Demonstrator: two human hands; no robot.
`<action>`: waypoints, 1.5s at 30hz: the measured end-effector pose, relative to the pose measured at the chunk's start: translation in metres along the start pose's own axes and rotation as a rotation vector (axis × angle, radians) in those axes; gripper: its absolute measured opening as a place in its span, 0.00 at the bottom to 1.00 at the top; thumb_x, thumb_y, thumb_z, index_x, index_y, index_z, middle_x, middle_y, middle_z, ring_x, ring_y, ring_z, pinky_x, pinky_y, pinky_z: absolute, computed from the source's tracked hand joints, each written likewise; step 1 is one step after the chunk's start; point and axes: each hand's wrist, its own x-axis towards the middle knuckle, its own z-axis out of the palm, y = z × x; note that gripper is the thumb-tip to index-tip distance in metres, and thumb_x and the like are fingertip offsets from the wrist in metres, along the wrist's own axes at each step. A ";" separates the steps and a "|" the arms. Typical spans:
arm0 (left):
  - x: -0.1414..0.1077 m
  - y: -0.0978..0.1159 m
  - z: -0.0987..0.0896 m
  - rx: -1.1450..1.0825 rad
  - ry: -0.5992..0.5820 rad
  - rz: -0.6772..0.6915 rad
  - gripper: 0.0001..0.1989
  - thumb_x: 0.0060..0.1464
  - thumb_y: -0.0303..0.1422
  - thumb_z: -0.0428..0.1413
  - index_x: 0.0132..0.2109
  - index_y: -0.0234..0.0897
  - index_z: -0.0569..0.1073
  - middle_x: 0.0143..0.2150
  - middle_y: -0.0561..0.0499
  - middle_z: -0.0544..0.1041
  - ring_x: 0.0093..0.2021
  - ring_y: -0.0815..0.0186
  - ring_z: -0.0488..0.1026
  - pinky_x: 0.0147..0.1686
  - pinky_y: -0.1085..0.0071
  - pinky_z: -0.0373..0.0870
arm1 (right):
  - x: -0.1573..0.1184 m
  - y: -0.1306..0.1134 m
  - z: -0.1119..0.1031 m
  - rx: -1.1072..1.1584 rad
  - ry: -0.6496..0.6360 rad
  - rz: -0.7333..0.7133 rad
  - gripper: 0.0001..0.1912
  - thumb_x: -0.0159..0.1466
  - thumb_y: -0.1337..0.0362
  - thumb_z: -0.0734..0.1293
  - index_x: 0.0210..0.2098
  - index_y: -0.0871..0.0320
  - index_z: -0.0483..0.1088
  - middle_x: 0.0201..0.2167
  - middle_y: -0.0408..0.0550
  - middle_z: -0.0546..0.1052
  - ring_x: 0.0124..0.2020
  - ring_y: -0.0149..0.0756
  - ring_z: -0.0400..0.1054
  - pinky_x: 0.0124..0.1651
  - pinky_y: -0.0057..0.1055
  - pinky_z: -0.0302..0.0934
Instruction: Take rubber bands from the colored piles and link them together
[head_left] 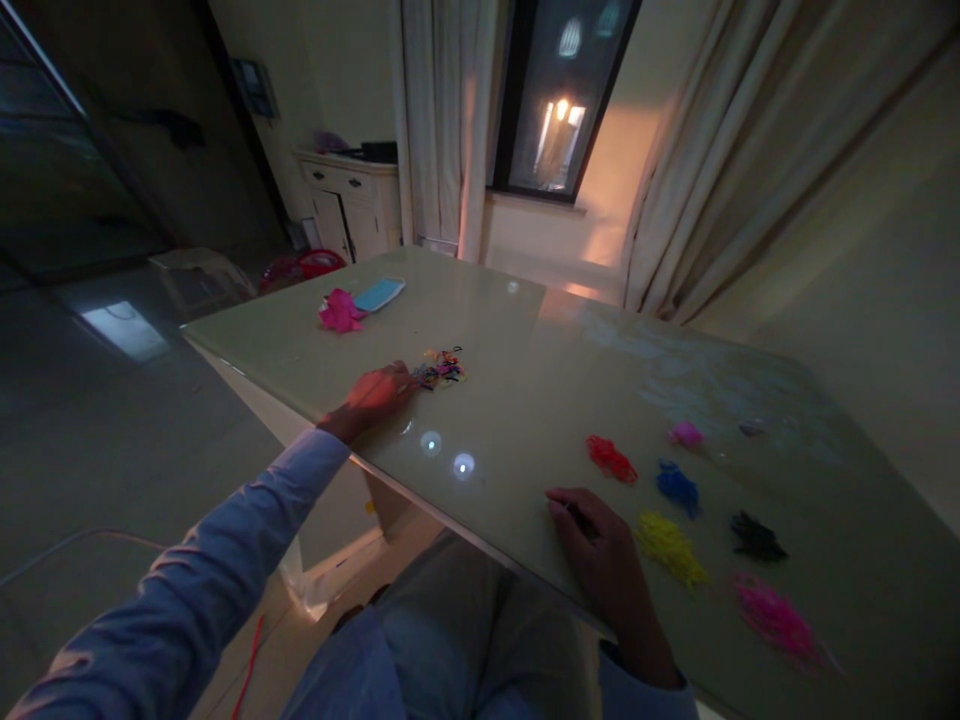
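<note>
A small mixed pile of coloured rubber bands (442,369) lies on the glossy table. My left hand (382,393) reaches to its near left side, fingers together and fingertips touching its edge; what they pinch, if anything, is too small to see. Close to the front edge rests my right hand (592,540), curled with thumb and forefinger closed; its inside is hidden. To the right of it lie single-colour piles of bands: red (611,459), blue (678,487), yellow (670,548), black (757,537) and pink (776,618).
A bright pink crumpled piece (341,311) and a light blue flat packet (380,294) sit at the table's far left. Farther right are a small pink clump (685,433) and a clear scrap (751,427). The table's front edge (420,510) runs before my lap.
</note>
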 end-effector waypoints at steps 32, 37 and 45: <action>-0.009 0.003 -0.011 -0.354 0.366 -0.049 0.19 0.58 0.43 0.51 0.38 0.34 0.80 0.39 0.44 0.76 0.29 0.67 0.69 0.35 0.68 0.68 | -0.001 0.000 0.001 -0.016 0.000 -0.017 0.11 0.66 0.58 0.64 0.39 0.56 0.77 0.35 0.49 0.80 0.36 0.38 0.74 0.38 0.30 0.66; -0.023 0.046 -0.024 -0.832 0.312 -0.265 0.21 0.52 0.49 0.56 0.37 0.33 0.78 0.25 0.51 0.72 0.23 0.69 0.66 0.24 0.72 0.62 | -0.002 0.002 0.002 -0.014 -0.014 -0.019 0.11 0.67 0.59 0.64 0.39 0.56 0.77 0.35 0.48 0.79 0.36 0.37 0.73 0.38 0.30 0.65; -0.027 0.143 -0.026 -1.264 0.078 -0.125 0.19 0.51 0.49 0.59 0.32 0.35 0.74 0.19 0.58 0.64 0.20 0.73 0.60 0.20 0.76 0.56 | -0.003 -0.005 0.004 -0.011 0.004 -0.056 0.09 0.67 0.63 0.64 0.38 0.57 0.76 0.34 0.48 0.79 0.35 0.35 0.72 0.39 0.29 0.63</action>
